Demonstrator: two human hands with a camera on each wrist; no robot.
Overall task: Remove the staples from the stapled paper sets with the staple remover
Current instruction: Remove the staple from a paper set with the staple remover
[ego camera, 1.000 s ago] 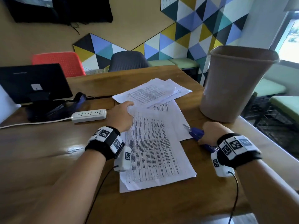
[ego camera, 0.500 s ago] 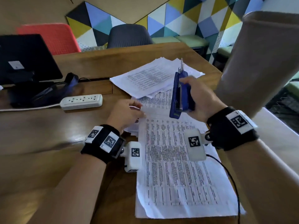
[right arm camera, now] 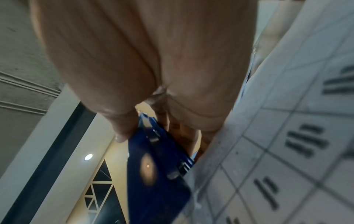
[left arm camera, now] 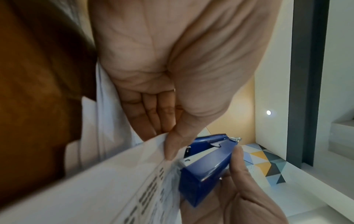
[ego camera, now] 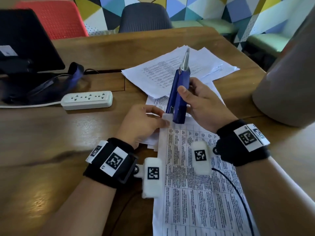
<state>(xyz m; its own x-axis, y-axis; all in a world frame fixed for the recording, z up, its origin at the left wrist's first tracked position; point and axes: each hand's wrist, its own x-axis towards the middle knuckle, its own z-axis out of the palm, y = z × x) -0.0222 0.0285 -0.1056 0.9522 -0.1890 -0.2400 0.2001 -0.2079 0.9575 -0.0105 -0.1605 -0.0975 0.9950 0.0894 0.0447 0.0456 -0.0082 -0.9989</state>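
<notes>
A printed, stapled paper set (ego camera: 196, 193) lies on the wooden table in front of me. My left hand (ego camera: 144, 123) pinches its top left corner (left arm camera: 153, 145) between thumb and fingers and lifts it slightly. My right hand (ego camera: 199, 99) grips a blue staple remover (ego camera: 179, 92), held upright with its metal tip pointing up and its lower end right beside the pinched corner. The remover shows again in the left wrist view as a blue staple remover (left arm camera: 206, 163) and in the right wrist view as a blue staple remover (right arm camera: 159, 166) beside the paper (right arm camera: 287, 136). No staple is visible.
More loose printed sheets (ego camera: 179, 70) lie fanned behind the hands. A large grey-brown bin (ego camera: 286, 82) stands on the right. A white power strip (ego camera: 87, 100) and a black monitor stand with cables (ego camera: 25, 65) sit at the left. Chairs stand beyond the table's far edge.
My right hand picked the remover up from the table, raised it upright and brought its lower end to the corner. My left hand went from resting on the paper to pinching that corner.
</notes>
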